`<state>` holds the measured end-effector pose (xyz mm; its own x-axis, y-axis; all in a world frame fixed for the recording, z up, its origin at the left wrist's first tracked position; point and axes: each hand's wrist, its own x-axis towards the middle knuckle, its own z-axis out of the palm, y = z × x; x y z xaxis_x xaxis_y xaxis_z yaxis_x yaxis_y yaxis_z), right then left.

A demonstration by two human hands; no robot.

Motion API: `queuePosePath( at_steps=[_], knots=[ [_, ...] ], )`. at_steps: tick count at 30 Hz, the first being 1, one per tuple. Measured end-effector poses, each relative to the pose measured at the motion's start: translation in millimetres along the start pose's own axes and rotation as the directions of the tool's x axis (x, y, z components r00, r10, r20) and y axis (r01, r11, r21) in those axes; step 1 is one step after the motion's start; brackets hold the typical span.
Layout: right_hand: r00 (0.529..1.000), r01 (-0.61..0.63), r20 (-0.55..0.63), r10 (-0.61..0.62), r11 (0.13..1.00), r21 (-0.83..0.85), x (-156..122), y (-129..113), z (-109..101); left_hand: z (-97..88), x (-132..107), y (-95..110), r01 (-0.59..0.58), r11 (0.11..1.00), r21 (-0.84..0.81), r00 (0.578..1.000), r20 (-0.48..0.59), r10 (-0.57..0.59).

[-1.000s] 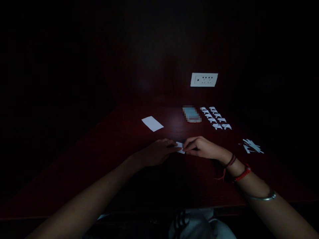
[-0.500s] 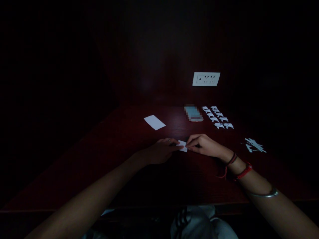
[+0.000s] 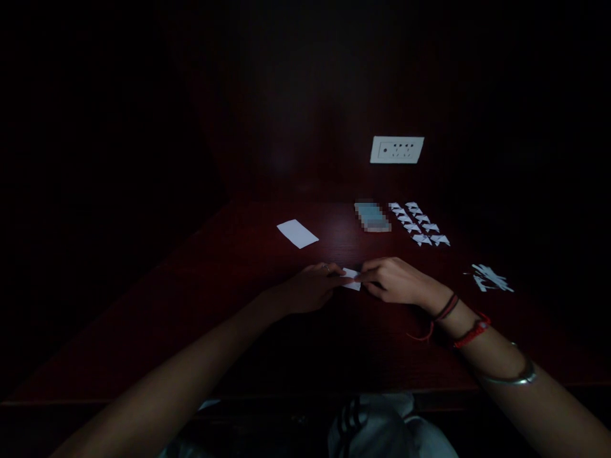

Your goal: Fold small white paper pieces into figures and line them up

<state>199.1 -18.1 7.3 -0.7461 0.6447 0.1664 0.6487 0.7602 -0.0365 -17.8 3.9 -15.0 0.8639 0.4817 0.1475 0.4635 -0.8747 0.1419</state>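
A small piece of folded white paper [image 3: 352, 285] lies on the dark red table, between my two hands. My left hand [image 3: 312, 287], a ring on one finger, holds it from the left with its fingertips on top. From the right, my right hand [image 3: 398, 280] presses a finger onto the paper's edge, the other fingers bent. The fingertips of both hands nearly meet over the paper and cover part of it. Beyond my left hand, a larger flat sheet of white paper [image 3: 297, 234] rests on the table.
A blurred-out phone-like object [image 3: 372, 217] lies toward the back. Beside it, several small folded paper pieces [image 3: 421, 224] stand in two rows. Thin white paper strips [image 3: 491, 278] are heaped at the right. On the back wall is a socket panel [image 3: 397, 150].
My right hand's fingers have shifted slightly along the paper's right edge, and its wrist has turned a little. My left hand stays in place on the paper.
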Motion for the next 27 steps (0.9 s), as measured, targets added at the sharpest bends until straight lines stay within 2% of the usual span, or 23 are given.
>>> queuePosePath(
  at_steps=[6, 10, 16, 23, 27],
  knots=[
    [1.000, -0.003, 0.024, 0.003, 1.000, -0.011, -4.0, 0.5, -6.2, -0.8, 0.2, 1.4, 0.003, 1.000, 0.027, 1.000, -0.011, -0.003],
    [0.998, -0.056, -0.012, 0.056, 0.998, -0.007, -8.2, 4.0, -6.6, 2.9, 1.5, 0.8, 0.007, 0.998, 0.056, 0.999, -0.035, -0.005],
    [0.997, -0.058, -0.051, 0.063, 0.994, 0.096, -6.4, 5.9, -2.3, 9.1, 5.3, 1.1, 0.008, 0.993, 0.116, 0.995, -0.100, 0.004],
    [0.997, -0.064, -0.035, 0.068, 0.990, 0.123, -1.2, 4.7, 1.3, -0.6, 2.8, 16.5, 0.017, 0.994, 0.110, 0.997, -0.072, -0.009],
    [0.996, -0.070, -0.038, 0.076, 0.987, 0.147, -0.2, 5.8, 3.1, -2.7, -1.3, 23.4, 0.028, 0.996, 0.083, 0.992, -0.122, -0.018]
  ],
)
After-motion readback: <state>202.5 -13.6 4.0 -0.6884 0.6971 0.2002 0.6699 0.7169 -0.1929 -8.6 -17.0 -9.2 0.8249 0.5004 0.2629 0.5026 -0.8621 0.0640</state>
